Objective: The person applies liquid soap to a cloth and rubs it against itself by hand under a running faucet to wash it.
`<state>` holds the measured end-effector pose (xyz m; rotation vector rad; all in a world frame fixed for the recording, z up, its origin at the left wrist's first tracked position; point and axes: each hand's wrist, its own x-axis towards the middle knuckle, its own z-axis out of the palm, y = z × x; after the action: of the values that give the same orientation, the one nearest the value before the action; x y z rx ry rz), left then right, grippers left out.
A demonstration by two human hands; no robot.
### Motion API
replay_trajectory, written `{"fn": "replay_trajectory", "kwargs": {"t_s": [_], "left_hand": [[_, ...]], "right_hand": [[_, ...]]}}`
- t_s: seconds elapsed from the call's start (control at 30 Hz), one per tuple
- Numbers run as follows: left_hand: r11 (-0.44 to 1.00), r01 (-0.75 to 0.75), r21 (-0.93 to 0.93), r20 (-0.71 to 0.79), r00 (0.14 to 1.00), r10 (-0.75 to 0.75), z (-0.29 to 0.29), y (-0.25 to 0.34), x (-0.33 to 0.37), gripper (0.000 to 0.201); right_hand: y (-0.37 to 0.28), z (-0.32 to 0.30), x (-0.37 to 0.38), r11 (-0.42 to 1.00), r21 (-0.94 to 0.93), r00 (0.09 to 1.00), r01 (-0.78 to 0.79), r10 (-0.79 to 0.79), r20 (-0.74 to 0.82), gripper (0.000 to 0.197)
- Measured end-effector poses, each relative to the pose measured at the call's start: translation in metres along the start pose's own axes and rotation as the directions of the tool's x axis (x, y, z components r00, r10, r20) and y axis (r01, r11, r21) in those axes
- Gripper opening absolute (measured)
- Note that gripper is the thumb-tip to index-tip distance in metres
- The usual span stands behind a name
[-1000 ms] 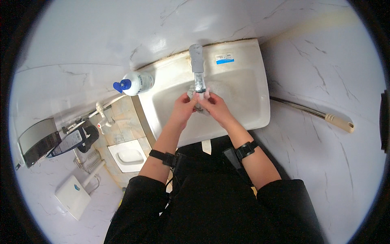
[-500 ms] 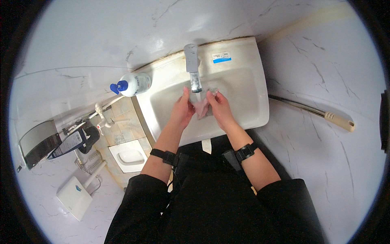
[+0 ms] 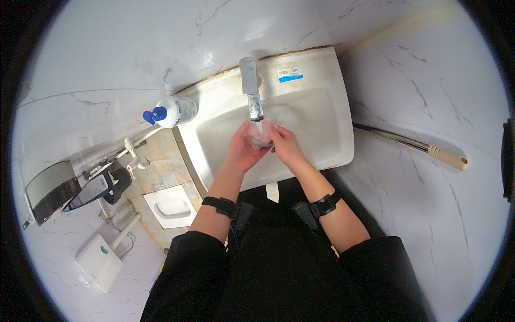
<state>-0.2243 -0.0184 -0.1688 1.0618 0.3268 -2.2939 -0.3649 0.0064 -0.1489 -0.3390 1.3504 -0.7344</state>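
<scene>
Water runs from the chrome faucet point(image 3: 249, 80) into the white sink point(image 3: 320, 134). Right under the stream is a small, thin, pinkish thing point(image 3: 260, 134), wet and partly see-through; whether it is cloth or plastic film I cannot make out. My left hand point(image 3: 244, 151) cups it from the left and below, fingers curled around it. From the right, my right hand point(image 3: 288, 150) pinches its edge between thumb and fingers. The two hands nearly meet beneath it, and their lower fingers are partly hidden.
A white pump bottle point(image 3: 179, 111) with a blue top stands at the sink's left corner. To the right, a pole with a beige handle point(image 3: 448, 157) leans by the marbled wall. A squat toilet point(image 3: 170, 206), a wall tap point(image 3: 134, 156) and a paper dispenser point(image 3: 51, 185) are at the left.
My hands have drawn closer together. The pinkish thing, which hung down between them, is now gathered up under the stream, and my right hand has moved slightly lower.
</scene>
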Motion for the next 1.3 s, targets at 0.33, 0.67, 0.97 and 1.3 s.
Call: {"fn": "replay_trajectory", "kwargs": {"t_s": [0.33,0.67,0.97,1.3], "left_hand": [[0.964,-0.173,0.202,-0.121,0.972,0.200,-0.026,0.003,0.016,0.045],[0.830,-0.173,0.530,-0.085,0.963,0.255,0.020,0.000,-0.023,0.063],[0.376,-0.353,0.857,0.146,0.865,0.479,0.017,0.006,-0.034,0.043],[0.483,-0.432,0.762,-0.151,0.606,0.781,0.011,-0.015,-0.022,0.041]], "right_hand": [[0.020,-0.030,0.008,0.916,0.349,0.961,0.200,-0.114,-0.253,0.020],[0.040,-0.036,0.036,0.759,0.645,0.984,-0.087,0.168,-0.066,0.038],[-0.004,0.001,0.023,0.840,0.443,0.921,-0.314,0.157,0.356,0.056],[-0.003,0.023,0.042,0.859,0.499,0.987,-0.113,0.038,0.158,0.039]]}}
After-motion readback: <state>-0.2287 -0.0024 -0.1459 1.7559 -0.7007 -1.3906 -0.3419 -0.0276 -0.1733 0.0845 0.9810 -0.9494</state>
